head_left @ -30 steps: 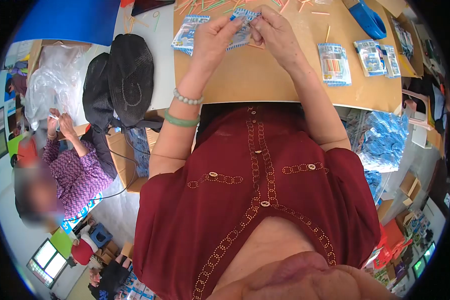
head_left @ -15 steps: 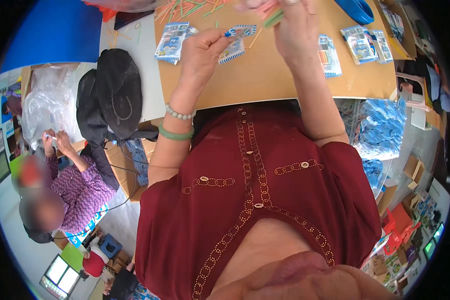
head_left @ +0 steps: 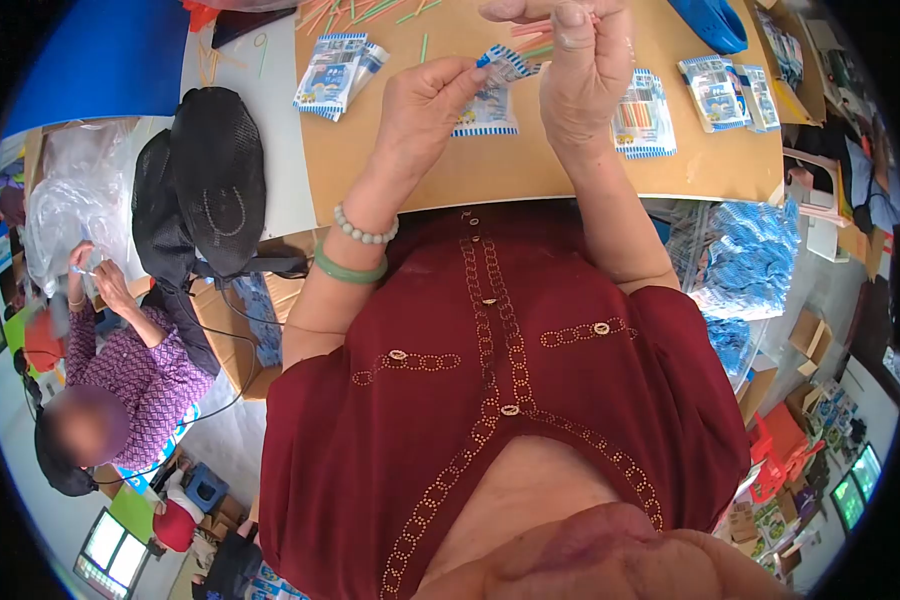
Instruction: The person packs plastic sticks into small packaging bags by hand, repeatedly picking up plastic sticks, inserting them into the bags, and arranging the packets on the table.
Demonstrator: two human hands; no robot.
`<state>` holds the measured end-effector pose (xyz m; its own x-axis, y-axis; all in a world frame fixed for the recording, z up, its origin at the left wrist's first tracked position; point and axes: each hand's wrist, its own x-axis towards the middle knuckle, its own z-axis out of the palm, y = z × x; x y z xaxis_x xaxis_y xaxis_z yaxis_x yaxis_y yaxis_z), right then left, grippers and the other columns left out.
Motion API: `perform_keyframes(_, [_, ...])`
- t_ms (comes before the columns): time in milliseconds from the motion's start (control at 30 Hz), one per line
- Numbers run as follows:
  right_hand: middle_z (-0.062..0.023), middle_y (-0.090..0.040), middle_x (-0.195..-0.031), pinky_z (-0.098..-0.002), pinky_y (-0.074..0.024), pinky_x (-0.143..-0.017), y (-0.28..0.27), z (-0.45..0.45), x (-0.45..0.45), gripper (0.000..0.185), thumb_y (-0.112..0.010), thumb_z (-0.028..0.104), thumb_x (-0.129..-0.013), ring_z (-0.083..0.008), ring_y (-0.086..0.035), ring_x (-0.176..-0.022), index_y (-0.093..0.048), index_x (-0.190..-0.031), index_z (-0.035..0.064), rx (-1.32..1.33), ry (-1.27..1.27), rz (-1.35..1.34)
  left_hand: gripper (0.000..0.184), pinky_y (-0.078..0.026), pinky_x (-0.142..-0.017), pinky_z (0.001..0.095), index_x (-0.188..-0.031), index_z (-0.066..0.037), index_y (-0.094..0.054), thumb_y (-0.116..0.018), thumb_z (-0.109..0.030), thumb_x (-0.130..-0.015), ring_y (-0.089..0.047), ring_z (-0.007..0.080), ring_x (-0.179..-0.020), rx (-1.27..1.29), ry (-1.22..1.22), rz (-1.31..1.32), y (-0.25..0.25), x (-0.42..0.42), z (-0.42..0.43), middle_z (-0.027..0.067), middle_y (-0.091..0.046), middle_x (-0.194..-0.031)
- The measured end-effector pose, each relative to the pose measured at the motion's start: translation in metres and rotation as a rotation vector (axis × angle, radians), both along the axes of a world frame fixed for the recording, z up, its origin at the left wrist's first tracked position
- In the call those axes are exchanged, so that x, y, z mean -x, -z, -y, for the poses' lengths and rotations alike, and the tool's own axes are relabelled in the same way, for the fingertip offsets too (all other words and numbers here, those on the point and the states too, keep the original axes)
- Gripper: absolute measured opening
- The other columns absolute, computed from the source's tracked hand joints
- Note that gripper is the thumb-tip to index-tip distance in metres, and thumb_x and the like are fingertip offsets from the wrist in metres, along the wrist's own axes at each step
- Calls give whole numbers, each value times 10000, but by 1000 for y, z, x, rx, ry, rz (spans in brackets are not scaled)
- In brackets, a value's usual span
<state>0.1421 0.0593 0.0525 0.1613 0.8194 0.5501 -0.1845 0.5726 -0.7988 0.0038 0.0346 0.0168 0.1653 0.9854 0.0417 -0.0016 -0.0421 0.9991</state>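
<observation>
My left hand [head_left: 425,105] is closed in a pinch on the top edge of a small blue-and-white printed packet [head_left: 490,112]. Bracelets circle that wrist. To its right, my right hand [head_left: 585,90] is raised, its fingers closed around a bundle of thin pink and green sticks [head_left: 533,38]. The bundle's ends point toward the packet's top; whether they touch it I cannot tell. Beside my right wrist lies another packet [head_left: 645,118], with coloured sticks showing on its front. More packets [head_left: 332,75] are stacked left of my left hand.
Loose coloured sticks [head_left: 370,12] lie at the table's [head_left: 370,195] far side. Packets [head_left: 715,92] and a blue ring-shaped object [head_left: 712,22] are on the right. A black mesh bag [head_left: 218,180] sits at the left. A person in a purple patterned top [head_left: 140,370] works beyond it.
My right hand has brought the sticks lower and closer to the packet. My left hand has shifted slightly right with the packet's edge in its pinch.
</observation>
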Motion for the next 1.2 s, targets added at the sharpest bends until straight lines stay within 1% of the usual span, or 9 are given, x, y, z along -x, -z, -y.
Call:
perform_keyframes(67, [-142,-648,-832,-254,-483,-713,-2,6,-3,192,-426,237,-982,-157,-609,-740,-389,-926,57,-7,27,69,196,-359,-512,219,-894,24,-665,-615,-165,-896,-412,36,-591,-11,-11,-9,-1,-3,0,-44,-520,-654])
perform_keyframes(200, [-147,-655,-843,-262,-498,-691,-12,13,-4,215,-436,261,-977,-165,-623,-732,-398,-923,57,112,9,-34,213,-355,-502,222,-894,35,-659,-610,-172,-901,-410,37,-586,-80,-19,-115,0,-2,0,-48,-515,-654])
perform_keyframes(367, [-139,-654,-825,-268,-508,-664,-9,7,0,241,-440,290,-974,-172,-632,-710,-418,-937,53,135,0,-116,210,-376,-542,215,-917,43,-653,-606,-160,-902,-436,37,-634,-88,46,-105,-7,-2,5,-45,-531,-695])
perform_keyframes(467, [-136,-646,-798,-281,-514,-656,-4,3,-6,248,-433,295,-977,-183,-631,-699,-435,-956,48,182,-25,-77,202,-410,-624,208,-961,49,-649,-602,-138,-900,-475,42,-713,26,129,122,-4,3,7,-33,-565,-769])
perform_keyframes(633, [-130,-637,-780,-284,-515,-665,-5,7,-4,259,-430,302,-978,-184,-629,-705,-441,-978,43,263,-33,-184,216,-429,-706,206,-1002,56,-643,-604,-128,-896,-505,48,-786,83,190,195,-3,7,8,-24,-594,-837])
perform_keyframes(767, [-133,-632,-771,-288,-515,-668,-2,4,-5,221,-445,272,-975,-193,-627,-705,-437,-963,51,255,-33,-208,228,-441,-725,208,-1023,55,-646,-605,-130,-897,-526,53,-804,69,204,188,2,4,6,-13,-617,-864])
perform_keyframes(867, [-143,-633,-775,-293,-516,-665,2,8,0,174,-482,227,-962,-196,-630,-716,-430,-945,62,133,-81,-284,235,-446,-730,208,-1043,47,-648,-608,-133,-897,-535,52,-814,125,187,234,1,4,7,-6,-629,-880])
perform_keyframes(1000, [-154,-634,-786,-304,-517,-673,9,11,-5,153,-514,187,-946,-208,-638,-734,-416,-927,70,160,-132,-178,239,-452,-733,206,-1050,41,-652,-612,-138,-896,-544,48,-823,141,158,236,2,5,7,-1,-639,-886])
perform_keyframes(1200, [-166,-642,-806,-283,-512,-674,11,8,-9,164,-532,175,-938,-204,-643,-747,-405,-919,73,123,-152,-186,240,-459,-718,203,-1040,38,-657,-618,-148,-893,-552,43,-805,130,158,257,3,5,8,-1,-645,-874])
